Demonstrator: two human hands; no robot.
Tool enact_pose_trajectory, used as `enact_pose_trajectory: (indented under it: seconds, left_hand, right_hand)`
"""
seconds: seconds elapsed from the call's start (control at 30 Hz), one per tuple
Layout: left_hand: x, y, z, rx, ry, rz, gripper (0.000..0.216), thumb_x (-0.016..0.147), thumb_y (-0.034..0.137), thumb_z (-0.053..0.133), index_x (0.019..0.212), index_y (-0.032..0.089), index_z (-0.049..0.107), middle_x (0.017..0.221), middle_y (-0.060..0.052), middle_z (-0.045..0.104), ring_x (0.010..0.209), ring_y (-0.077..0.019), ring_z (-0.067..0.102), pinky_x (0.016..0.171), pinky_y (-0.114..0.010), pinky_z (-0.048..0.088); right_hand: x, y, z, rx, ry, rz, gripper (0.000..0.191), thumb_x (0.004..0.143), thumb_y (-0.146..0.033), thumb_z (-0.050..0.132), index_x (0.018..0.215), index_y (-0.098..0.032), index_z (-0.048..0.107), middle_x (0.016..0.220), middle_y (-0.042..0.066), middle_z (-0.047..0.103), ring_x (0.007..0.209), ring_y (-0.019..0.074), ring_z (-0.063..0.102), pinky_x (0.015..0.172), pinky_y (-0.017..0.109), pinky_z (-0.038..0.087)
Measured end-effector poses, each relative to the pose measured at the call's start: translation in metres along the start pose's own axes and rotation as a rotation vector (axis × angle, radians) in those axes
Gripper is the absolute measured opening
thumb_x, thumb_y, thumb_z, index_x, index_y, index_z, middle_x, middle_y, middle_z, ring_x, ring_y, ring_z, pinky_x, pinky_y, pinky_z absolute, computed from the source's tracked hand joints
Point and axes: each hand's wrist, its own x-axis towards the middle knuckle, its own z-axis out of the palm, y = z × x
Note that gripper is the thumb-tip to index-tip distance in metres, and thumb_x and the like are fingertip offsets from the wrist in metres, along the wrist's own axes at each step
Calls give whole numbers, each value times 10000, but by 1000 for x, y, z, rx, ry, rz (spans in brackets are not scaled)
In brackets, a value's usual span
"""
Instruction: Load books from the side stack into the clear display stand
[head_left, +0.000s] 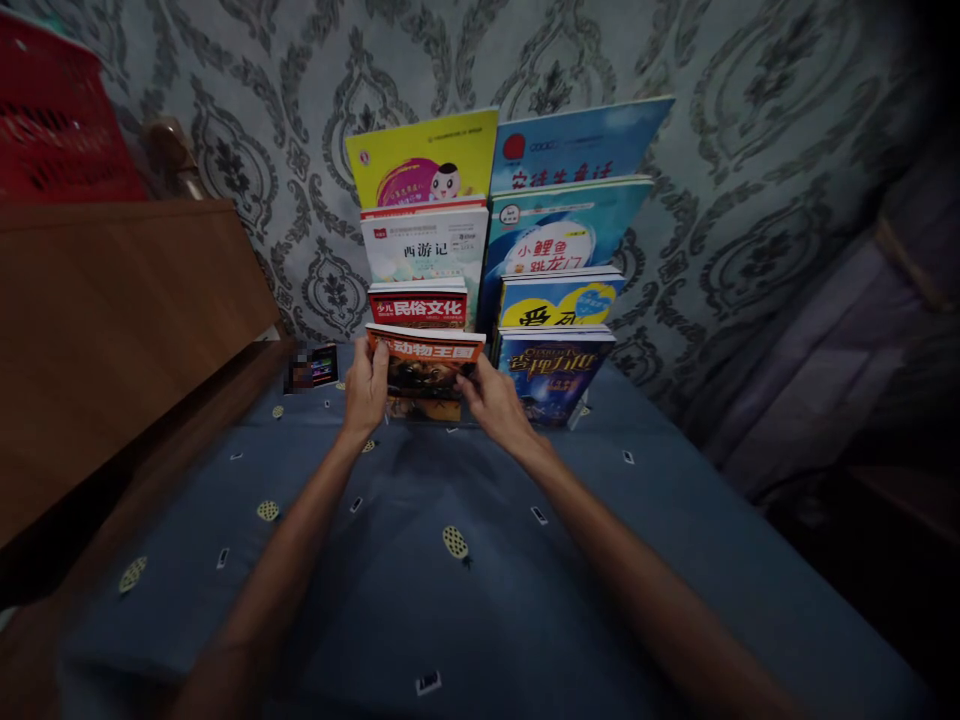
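Note:
Between my two hands is an orange-topped book (424, 372) with a dark animal picture on its cover. My left hand (365, 390) grips its left edge, thumb on the front. My right hand (491, 400) holds the lower right edge. Right behind it stands a red book (418, 308), then a white book (424, 248) and a tall yellow book (424, 150). A second column to the right has a dark blue book (553, 375) in front, a yellow-and-blue book (561, 300), a teal book (566, 230) and a blue book (581, 145). Whatever supports the books is mostly hidden.
A blue cloth with pineapple prints (480, 620) covers the surface. Patterned wallpaper (315, 150) rises behind. On the left are a brown wooden cabinet (127, 330) with a red basket (64, 120) on top and a small dark box (324, 366). A pale curtain-like cloth (832, 330) hangs at right.

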Motion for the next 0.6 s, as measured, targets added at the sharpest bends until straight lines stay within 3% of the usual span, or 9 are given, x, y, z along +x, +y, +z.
enact_pose_trajectory:
  seconds: [0.23, 0.43, 0.6]
  left_hand:
    - [0, -10, 3, 4, -23, -1, 461, 1001, 611, 408, 1028, 192, 599, 909, -49, 651, 977, -213, 618, 922, -330, 460]
    - [-4, -23, 2, 133, 13, 24, 264, 1008, 439, 479, 932, 198, 556, 856, -23, 584, 851, -183, 578, 854, -285, 442]
    - [-4, -38, 4, 259, 69, 81, 245, 968, 334, 554, 1157, 186, 504, 1030, -67, 585, 969, -205, 584, 906, -324, 454]
  right_hand:
    - [0, 5, 2, -46, -10, 15, 164, 919, -232, 462, 1063, -219, 537, 841, 79, 692, 753, 254, 648, 669, 356, 466]
    - [-4, 13, 14, -115, -32, -1, 129, 924, -221, 432, 1021, -204, 515, 975, 138, 665, 910, 289, 640, 776, 400, 487]
    - [-9, 10, 20, -268, -51, 134, 173, 924, -202, 457, 1087, -174, 506, 975, 140, 681, 839, 273, 641, 706, 352, 463]
